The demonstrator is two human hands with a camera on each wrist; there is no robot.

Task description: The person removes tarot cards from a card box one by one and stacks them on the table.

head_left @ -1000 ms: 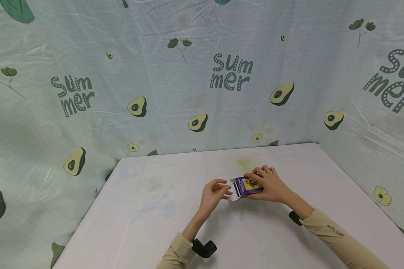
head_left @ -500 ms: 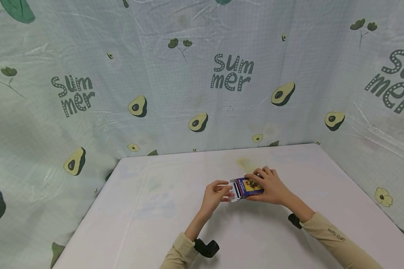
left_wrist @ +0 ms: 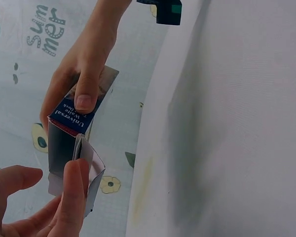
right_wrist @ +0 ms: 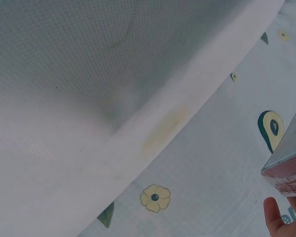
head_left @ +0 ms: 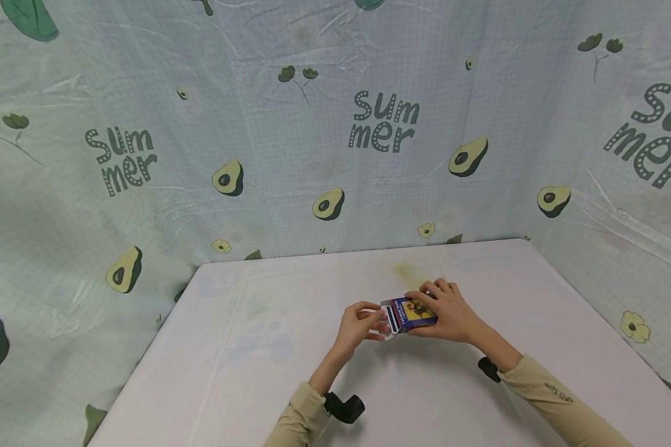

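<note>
A blue card box printed "Universal Waite" (head_left: 407, 314) is held above the white table by my right hand (head_left: 451, 315), thumb and fingers gripping its sides. Its end with lifted white flaps (left_wrist: 94, 170) faces my left hand (head_left: 355, 325). In the left wrist view, a finger of that hand touches a flap at the box's mouth, while the thumb (left_wrist: 24, 178) stands apart from it. The inside of the box (left_wrist: 61, 148) looks dark, and its contents cannot be made out. At the right edge of the right wrist view, a corner of the box (right_wrist: 288, 175) shows above some fingers.
Under both hands lies a white-covered table (head_left: 268, 372). Behind and beside it hangs a pale curtain (head_left: 279, 155) with avocado and "summer" prints. Black wrist mounts (head_left: 344, 408) sit on both forearms.
My left hand has moved slightly to the right, closer against the flaps. The box and my right hand have dipped a little, with the same grip throughout.
</note>
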